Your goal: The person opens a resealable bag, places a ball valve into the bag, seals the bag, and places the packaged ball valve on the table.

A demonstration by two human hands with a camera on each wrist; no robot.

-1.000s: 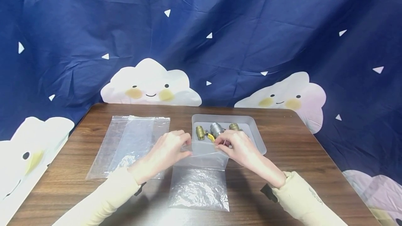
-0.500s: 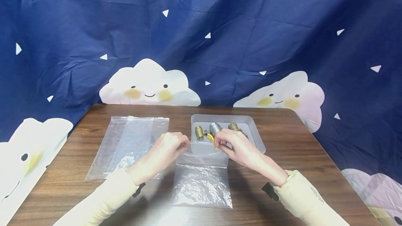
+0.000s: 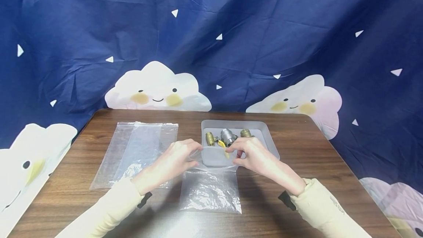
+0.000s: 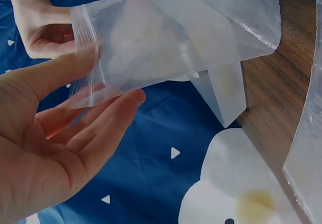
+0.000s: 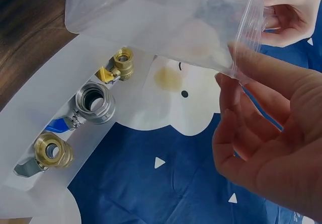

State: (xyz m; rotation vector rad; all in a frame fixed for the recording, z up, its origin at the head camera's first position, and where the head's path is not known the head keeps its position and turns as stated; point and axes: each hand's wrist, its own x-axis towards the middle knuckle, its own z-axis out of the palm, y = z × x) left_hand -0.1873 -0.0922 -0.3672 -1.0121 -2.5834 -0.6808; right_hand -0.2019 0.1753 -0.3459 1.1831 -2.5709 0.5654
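A clear zip bag [image 3: 211,192] hangs between both hands, its lower part toward the table's near side. In the left wrist view, my left hand [image 4: 65,138] holds one end of the bag's zip edge [image 4: 88,58], thumb on the near face and fingers behind. My right hand [image 5: 271,128] holds the other end of the bag [image 5: 166,27] between thumb and fingers. Beyond the hands, a translucent tray [image 3: 275,151] contains a small brass valve [image 3: 210,139] with a yellow handle, a larger steel valve [image 3: 227,136] and another brass valve [image 3: 245,133].
Flat clear bags [image 3: 138,153] lie overlapping on the left of the wooden table [image 3: 297,139]. Behind the table hangs a blue cloth [image 3: 231,58] printed with clouds and white triangles.
Thumbs and fingers of both hands have spread apart, and the bag's mouth looks wider. The bag's bottom edge has risen slightly. Tray and flat bags have stayed in place.
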